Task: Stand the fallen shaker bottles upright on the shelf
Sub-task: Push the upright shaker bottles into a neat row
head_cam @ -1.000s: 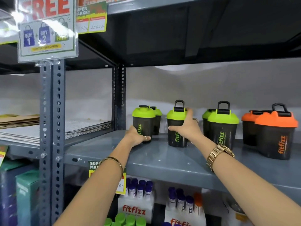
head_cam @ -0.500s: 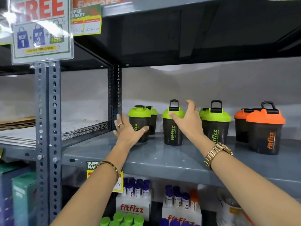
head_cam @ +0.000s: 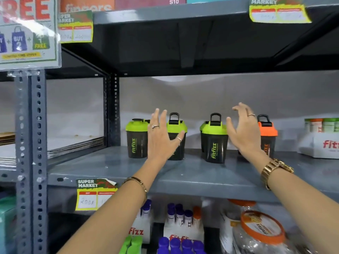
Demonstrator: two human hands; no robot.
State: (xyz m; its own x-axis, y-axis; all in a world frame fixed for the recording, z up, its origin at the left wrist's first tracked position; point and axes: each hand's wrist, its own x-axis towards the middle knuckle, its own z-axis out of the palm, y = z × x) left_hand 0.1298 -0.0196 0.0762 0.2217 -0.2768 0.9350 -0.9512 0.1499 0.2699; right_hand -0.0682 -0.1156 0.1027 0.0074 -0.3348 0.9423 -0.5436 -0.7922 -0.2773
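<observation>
Dark shaker bottles stand upright on the grey shelf (head_cam: 192, 173). A green-lidded bottle (head_cam: 136, 138) is at the left, a second green one (head_cam: 178, 132) sits partly behind my left hand (head_cam: 161, 136), and a third green one (head_cam: 214, 142) stands in the middle. An orange-lidded bottle (head_cam: 266, 132) shows behind my right hand (head_cam: 242, 131). Both hands hover in front of the bottles with fingers spread, holding nothing. More bottles behind the front row are mostly hidden.
A white fitfizz box (head_cam: 322, 143) with small bottles stands at the shelf's right end. A grey upright post (head_cam: 29, 143) and a promo sign (head_cam: 27, 32) are at the left. Below are boxes of small bottles (head_cam: 179, 222) and an orange-lidded jar (head_cam: 260, 233).
Both hands let go of the green bottles, opened, and drew back from them. The view moved closer and shifted right, bringing the white box into sight.
</observation>
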